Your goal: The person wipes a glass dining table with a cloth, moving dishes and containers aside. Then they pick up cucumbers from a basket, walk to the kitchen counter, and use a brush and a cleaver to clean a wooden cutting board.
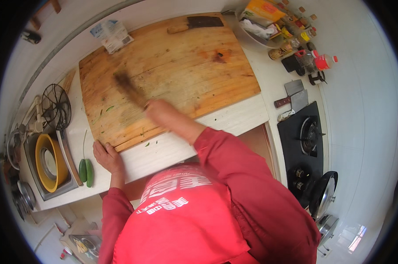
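Observation:
My right hand [161, 114] is closed around a blurred, brown brush-like tool [129, 86] with a wooden handle, over the left part of a large wooden cutting board [185, 66]. Whether its head touches the board I cannot tell. At the board's near left corner my left hand [108, 156] rests with its fingers on the counter edge. Small green scraps [110, 108] lie on the board and on the counter before it. Near the board's far edge lies a cleaver [204, 22] with a wooden handle. Two green cucumbers [86, 172] lie left of my left hand.
Left stands a sink [50, 196] with a yellow basin [61, 165], beside a black fan grille [56, 106]. A plastic packet [115, 37] lies on the board's far left edge. Right are a bowl [248, 38], bottles [324, 62], two cleavers [299, 99] and a gas stove [296, 132].

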Demonstrator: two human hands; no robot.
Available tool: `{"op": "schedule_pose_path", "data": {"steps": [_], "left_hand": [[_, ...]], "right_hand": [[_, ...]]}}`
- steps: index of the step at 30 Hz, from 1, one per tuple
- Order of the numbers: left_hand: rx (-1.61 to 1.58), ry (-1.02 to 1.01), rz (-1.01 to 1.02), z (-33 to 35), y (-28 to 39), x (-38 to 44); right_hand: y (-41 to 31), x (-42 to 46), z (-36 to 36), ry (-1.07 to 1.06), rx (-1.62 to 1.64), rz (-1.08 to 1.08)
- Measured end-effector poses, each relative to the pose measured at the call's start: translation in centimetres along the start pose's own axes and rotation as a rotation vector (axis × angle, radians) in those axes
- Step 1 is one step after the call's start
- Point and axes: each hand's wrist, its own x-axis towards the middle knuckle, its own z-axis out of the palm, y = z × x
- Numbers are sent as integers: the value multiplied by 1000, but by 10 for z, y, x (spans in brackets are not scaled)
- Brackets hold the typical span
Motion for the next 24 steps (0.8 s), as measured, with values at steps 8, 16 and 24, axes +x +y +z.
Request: {"op": "schedule_pose_path", "data": {"steps": [8,16,24], "left_hand": [[-1,0,-21,-1,1,-3],[20,-8,0,0,2,-3],[-11,-9,-17,-2,5,0]], "right_hand": [[55,-51,-137,583,88,292],[62,-35,-114,302,136,239],[106,-47,-143,506,97,72]]}}
